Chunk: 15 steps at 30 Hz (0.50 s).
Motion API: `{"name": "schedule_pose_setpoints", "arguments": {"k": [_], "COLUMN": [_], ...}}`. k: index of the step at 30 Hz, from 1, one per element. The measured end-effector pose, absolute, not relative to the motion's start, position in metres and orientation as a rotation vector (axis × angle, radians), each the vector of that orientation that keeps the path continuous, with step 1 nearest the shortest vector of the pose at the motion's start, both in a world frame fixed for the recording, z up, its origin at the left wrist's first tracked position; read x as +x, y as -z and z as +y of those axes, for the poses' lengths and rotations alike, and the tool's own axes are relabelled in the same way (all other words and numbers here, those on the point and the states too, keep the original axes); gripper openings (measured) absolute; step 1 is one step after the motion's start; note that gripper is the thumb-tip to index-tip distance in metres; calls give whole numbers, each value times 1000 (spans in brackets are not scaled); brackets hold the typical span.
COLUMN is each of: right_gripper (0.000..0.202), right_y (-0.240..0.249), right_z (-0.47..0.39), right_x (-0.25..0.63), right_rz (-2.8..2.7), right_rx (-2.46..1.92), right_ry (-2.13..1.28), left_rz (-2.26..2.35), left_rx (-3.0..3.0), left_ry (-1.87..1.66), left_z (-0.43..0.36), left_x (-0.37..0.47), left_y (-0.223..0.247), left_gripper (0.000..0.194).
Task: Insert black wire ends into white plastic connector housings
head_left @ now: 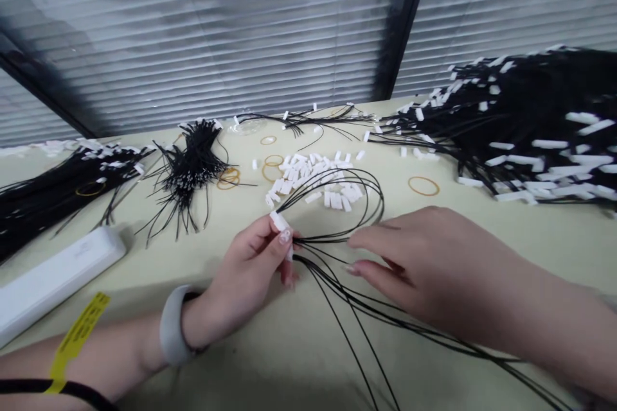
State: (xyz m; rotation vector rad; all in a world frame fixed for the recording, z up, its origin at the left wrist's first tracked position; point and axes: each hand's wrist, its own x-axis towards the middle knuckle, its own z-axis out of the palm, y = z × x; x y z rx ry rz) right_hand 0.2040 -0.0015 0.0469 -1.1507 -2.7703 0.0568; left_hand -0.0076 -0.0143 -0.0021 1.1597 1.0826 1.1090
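Note:
Between the thumb and fingers of my left hand [260, 253], several small white plastic connectors [280, 221] are pinched, with thin black wires [378, 306] running from them. Some of these wires arch up in a loop [382, 200] and curve back toward the fingers; others trail down to the lower right, passing under my right arm. My right hand [400, 257] hovers just right of the pinch, beside the wires. Its index finger and thumb are apart, and its other fingers are curled and partly hidden. A grey band circles my left wrist.
Behind the loop lies a pile of white connectors [308, 170]. Rubber bands [424, 186] are scattered about. Black wire bundles lie at far left [43, 189], left of centre [193, 160] and in a large heap at right [540, 103]. A white box-like device [62, 276] sits at left; window blinds stand behind.

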Motion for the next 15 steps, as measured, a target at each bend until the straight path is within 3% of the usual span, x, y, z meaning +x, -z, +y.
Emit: {"name": "schedule_pose_setpoints", "arguments": {"k": [5,9,11,15], "right_gripper": [10,11,16,19], "right_y": [-34,-40,-48,-62], "right_z": [11,23,22,10], "right_x": [203,214,216,208], "right_rz": [-2819,-2414,-2130,-1528], "right_rx": [-1189,-1292,-1225,-1067], "right_ry": [220,420,226,-478], "left_rz": [1079,1111,1124,1120], "left_rx": [1098,997,955,942], "left_ry": [-1116,-1170,-1194,-1189], "left_z": [-13,-12,-12,-11], "left_x": [-7,-4,-3,-3], "left_y": [2,0,-1,-2], "left_gripper": [12,11,11,11]}}
